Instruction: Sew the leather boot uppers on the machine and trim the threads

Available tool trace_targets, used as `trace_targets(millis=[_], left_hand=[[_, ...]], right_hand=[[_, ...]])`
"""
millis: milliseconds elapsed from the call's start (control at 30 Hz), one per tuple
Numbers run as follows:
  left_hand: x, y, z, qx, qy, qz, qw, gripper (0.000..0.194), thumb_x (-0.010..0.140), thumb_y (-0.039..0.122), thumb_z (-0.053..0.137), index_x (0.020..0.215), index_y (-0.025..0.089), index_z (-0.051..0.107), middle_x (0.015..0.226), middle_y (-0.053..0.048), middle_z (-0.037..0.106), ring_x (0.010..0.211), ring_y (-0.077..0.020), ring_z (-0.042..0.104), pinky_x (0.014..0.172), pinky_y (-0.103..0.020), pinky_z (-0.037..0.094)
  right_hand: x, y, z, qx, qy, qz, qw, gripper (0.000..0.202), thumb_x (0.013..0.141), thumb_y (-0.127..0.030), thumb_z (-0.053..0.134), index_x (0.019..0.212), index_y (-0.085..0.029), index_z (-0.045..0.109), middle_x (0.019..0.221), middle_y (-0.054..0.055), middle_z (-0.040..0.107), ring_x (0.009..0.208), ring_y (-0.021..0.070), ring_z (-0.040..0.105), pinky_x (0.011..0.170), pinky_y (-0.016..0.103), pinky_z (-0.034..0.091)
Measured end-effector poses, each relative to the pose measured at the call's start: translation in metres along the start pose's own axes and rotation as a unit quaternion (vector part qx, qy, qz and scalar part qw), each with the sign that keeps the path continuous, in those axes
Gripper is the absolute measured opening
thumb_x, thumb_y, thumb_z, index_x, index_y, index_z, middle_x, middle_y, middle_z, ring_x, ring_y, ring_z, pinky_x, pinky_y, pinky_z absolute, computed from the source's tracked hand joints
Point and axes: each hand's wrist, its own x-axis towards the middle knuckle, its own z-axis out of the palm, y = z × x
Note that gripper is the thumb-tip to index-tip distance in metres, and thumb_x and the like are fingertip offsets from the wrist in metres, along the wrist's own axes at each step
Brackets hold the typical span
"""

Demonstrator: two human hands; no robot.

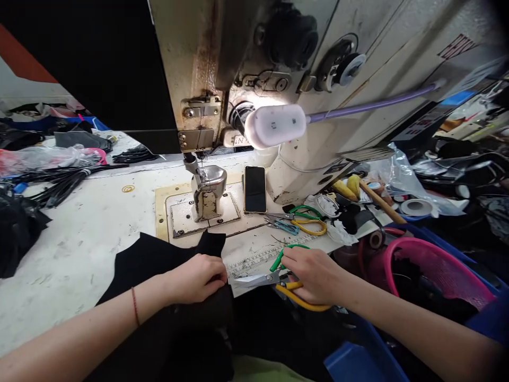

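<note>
My left hand (200,278) is closed on a piece of black fabric (153,260) that lies over the table's front edge and hangs down. In my right hand (314,273) is a pair of scissors (264,279) with one green and one yellow handle. The blades point left, toward my left hand, and appear slightly apart, close to the fabric's edge. Just beyond both hands stands the sewing machine's metal post (209,193), under the needle area. A printed ruler scale (258,257) runs along the table beside the scissors.
A phone (255,189) lies by the machine base. More scissors (310,227) and small snips (284,226) rest to its right. A lit lamp (276,125) hangs over the table. At right stands a pink basket (392,260); black strips (67,183) lie at left.
</note>
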Motion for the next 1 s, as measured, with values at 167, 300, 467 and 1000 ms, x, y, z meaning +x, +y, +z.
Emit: trace_targets(millis=[167, 300, 467, 1000], left_hand=[[-0.002, -0.005, 0.002, -0.009, 0.019, 0.007, 1.0, 0.012, 0.082, 0.01, 0.058, 0.079, 0.018, 0.066, 0.08, -0.002, 0.069, 0.07, -0.0143, 0.062, 0.066, -0.023, 0.047], [-0.002, -0.008, 0.003, -0.024, 0.025, 0.016, 0.999, 0.012, 0.08, 0.008, 0.059, 0.078, 0.017, 0.066, 0.078, -0.001, 0.068, 0.068, -0.0126, 0.06, 0.063, -0.021, 0.046], [-0.003, -0.011, 0.004, -0.033, 0.02, 0.036, 0.999, 0.012, 0.088, 0.012, 0.056, 0.082, 0.018, 0.065, 0.085, -0.003, 0.065, 0.075, -0.0146, 0.06, 0.068, -0.023, 0.045], [-0.005, -0.024, 0.011, -0.159, 0.059, 0.057, 0.984, 0.01, 0.088, 0.013, 0.059, 0.083, 0.019, 0.066, 0.089, 0.0, 0.059, 0.081, -0.0127, 0.059, 0.076, -0.021, 0.045]], right_hand=[[0.017, -0.003, 0.0, -0.011, -0.016, -0.029, 0.999, 0.01, 0.068, -0.013, 0.058, 0.077, -0.017, 0.055, 0.083, 0.004, 0.06, 0.072, 0.0177, 0.054, 0.057, 0.03, 0.023], [0.029, -0.006, -0.001, -0.02, -0.016, -0.055, 0.998, 0.008, 0.068, -0.013, 0.058, 0.075, -0.017, 0.056, 0.079, 0.003, 0.06, 0.065, 0.0153, 0.051, 0.055, 0.031, 0.019], [0.034, -0.008, -0.002, -0.036, -0.033, -0.082, 0.995, 0.009, 0.067, -0.012, 0.059, 0.074, -0.016, 0.058, 0.076, 0.004, 0.06, 0.061, 0.0145, 0.049, 0.055, 0.03, 0.02], [0.058, -0.019, 0.007, -0.019, -0.01, -0.112, 0.993, 0.006, 0.07, -0.015, 0.054, 0.075, -0.018, 0.055, 0.073, 0.002, 0.057, 0.058, 0.0138, 0.044, 0.053, 0.029, 0.021]])
